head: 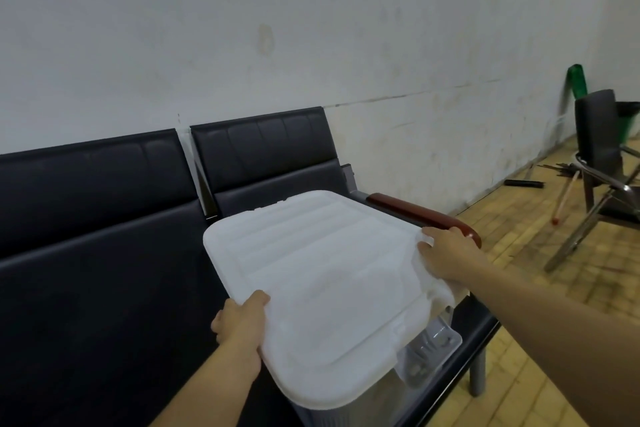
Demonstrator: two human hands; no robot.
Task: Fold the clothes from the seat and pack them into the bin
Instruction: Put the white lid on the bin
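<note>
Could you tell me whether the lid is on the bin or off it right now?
On: the white lid covers the bin, gripped by the left hand and right hand.

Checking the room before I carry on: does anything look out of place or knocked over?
Yes. The black chair at far right leans tilted beside the wall, with sticks scattered on the floor beside it. The lid sits on the bin, both hands holding it.

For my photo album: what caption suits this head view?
Both hands, left and right, grip the white lid over the bin on the seat.
</note>
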